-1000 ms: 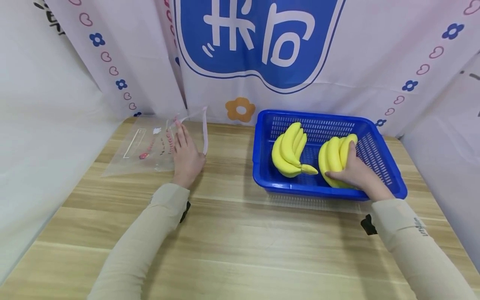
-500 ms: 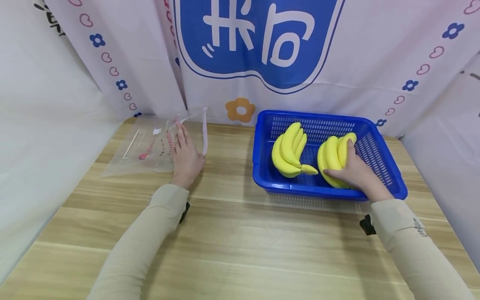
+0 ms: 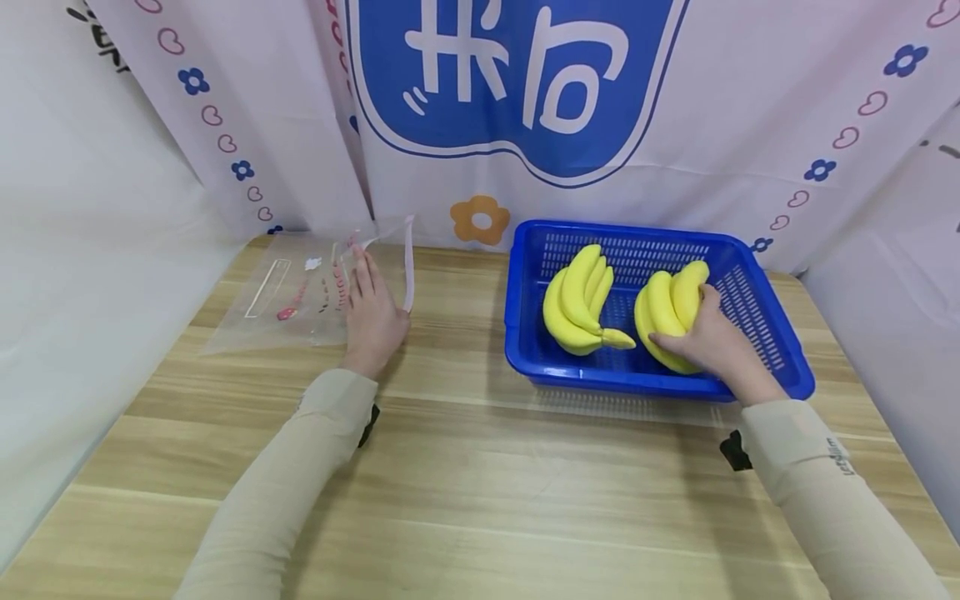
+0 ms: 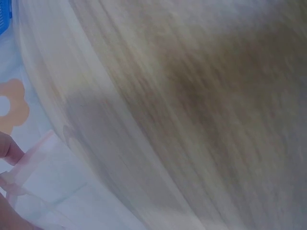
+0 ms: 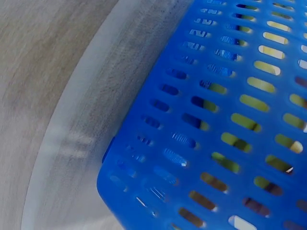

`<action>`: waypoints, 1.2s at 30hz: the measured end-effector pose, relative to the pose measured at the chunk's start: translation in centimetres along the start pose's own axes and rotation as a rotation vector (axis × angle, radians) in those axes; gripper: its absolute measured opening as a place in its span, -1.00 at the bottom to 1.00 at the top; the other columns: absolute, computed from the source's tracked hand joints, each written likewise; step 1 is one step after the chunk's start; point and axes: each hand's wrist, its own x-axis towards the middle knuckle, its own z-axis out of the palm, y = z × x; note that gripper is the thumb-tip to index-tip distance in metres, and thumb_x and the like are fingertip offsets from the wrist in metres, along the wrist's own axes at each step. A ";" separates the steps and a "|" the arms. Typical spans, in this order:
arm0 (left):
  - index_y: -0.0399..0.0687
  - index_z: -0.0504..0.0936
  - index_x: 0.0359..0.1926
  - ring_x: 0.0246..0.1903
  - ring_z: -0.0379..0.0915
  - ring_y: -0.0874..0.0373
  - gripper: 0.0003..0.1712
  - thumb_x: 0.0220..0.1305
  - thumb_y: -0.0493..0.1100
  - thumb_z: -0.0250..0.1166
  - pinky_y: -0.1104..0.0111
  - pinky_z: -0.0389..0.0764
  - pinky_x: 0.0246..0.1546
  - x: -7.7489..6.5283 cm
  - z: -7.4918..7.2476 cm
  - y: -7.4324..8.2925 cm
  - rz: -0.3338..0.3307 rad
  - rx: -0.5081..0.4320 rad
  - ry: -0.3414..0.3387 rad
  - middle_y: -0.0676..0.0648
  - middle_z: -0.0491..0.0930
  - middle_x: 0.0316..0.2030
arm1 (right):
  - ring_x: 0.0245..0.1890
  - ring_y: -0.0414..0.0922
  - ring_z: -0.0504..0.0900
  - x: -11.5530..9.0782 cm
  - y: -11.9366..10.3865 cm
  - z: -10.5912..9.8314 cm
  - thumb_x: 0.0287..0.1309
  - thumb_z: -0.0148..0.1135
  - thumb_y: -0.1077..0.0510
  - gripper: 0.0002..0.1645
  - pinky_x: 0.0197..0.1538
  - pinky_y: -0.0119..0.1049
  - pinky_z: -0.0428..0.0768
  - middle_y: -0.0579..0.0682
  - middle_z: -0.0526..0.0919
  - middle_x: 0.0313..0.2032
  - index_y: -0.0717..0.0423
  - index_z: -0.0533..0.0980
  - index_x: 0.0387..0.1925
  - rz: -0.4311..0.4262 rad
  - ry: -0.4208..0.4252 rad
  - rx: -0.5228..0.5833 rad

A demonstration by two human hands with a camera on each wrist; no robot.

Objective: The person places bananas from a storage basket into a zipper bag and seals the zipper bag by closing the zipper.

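Note:
My right hand (image 3: 712, 337) reaches into a blue plastic basket (image 3: 555, 371) and grips a bunch of bananas (image 3: 662, 308), thumb on its near side and fingers round its right side. A second bunch of bananas (image 3: 577, 300) lies to the left in the same basket. In the right wrist view the slotted basket wall (image 5: 192, 120) fills much of the picture, with yellow showing through the slots. My left hand (image 3: 375, 321) rests with straight fingers on a clear plastic bag (image 3: 262, 317) with printed marks, near its pale edge strip. The left wrist view catches only some fingers (image 4: 7, 148) at the bag film (image 4: 53, 177).
Both arms reach across a wood-grain table (image 3: 510, 500). Behind the basket and bag hangs a white printed curtain (image 3: 420, 192) with a blue sign and flowers. White cloth (image 3: 75, 250) also hangs along the left and right sides.
The gripped bunch of bananas has turned and shifted slightly inside the basket, and the right hand's fingers have shifted with it. Left hand and bag stay in place.

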 end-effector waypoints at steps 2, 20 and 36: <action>-0.30 -0.47 0.46 0.46 -0.27 -0.32 0.23 -0.01 -0.34 0.23 -0.12 -0.03 0.45 0.0 0.0 0.0 -0.001 -0.006 -0.003 -0.17 -0.61 0.49 | -0.15 0.23 0.46 -0.1 0.0 0.0 0.06 0.19 -0.36 0.39 -0.19 0.03 0.52 0.49 0.38 -0.03 0.39 -0.41 0.41 0.004 0.013 0.006; -0.34 -0.47 0.45 0.46 -0.32 -0.36 0.18 0.01 -0.34 0.18 -0.13 -0.08 0.45 0.0 -0.1 0.1 -0.036 0.014 -0.026 -0.35 -0.57 0.46 | -0.17 0.17 0.44 -0.2 -0.1 -0.2 0.11 0.10 -0.39 0.27 -0.22 -0.05 0.49 0.36 0.39 0.02 0.36 -0.22 0.45 -0.030 0.140 0.041; -0.34 -0.38 0.47 0.44 -0.19 -0.34 0.11 0.03 -0.30 0.13 -0.14 -0.07 0.44 0.4 -1.0 0.4 -0.029 0.048 0.060 -0.28 -0.44 0.50 | -0.11 0.15 0.40 -0.3 -0.2 -0.3 0.10 0.06 -0.44 0.24 -0.16 -0.02 0.46 0.33 0.36 0.12 0.26 -0.17 0.47 -0.045 0.178 0.074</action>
